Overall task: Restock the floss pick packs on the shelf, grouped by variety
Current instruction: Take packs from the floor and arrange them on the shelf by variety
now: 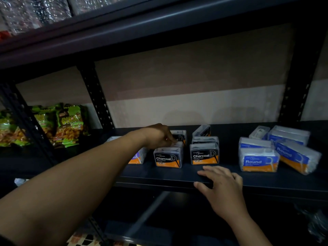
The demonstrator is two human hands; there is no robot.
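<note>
Left forearm, crossing from the lower left corner up to the left hand [157, 135], which is bent down over the rear of the Charcoal group. Its fingertips touch the top of a pack just behind the front left Charcoal pack [168, 158]; whether they grasp it cannot be told. Right hand [221, 185]: flat on the front lip of the dark shelf [159, 176], fingers straight and spread, grasping nothing. Charcoal variety, mid-shelf, black and orange labels: two rows side by side, the front right Charcoal pack [204, 154] upright, with further packs behind it, the rearmost tilted. Round variety, right end, well apart from the Charcoal rows: front Round pack [258, 159] upright, label forward; leaning Round pack [298, 156] tilted just to its right; more clear packs stacked behind. Purple-labelled pack [137, 157]: left of the Charcoal group, partly hidden by the left wrist. Green snack bags [69, 125]: neighbouring bay to the left, beyond the perforated upright. Shiny wrapped goods [35, 13]: on the shelf above.
</note>
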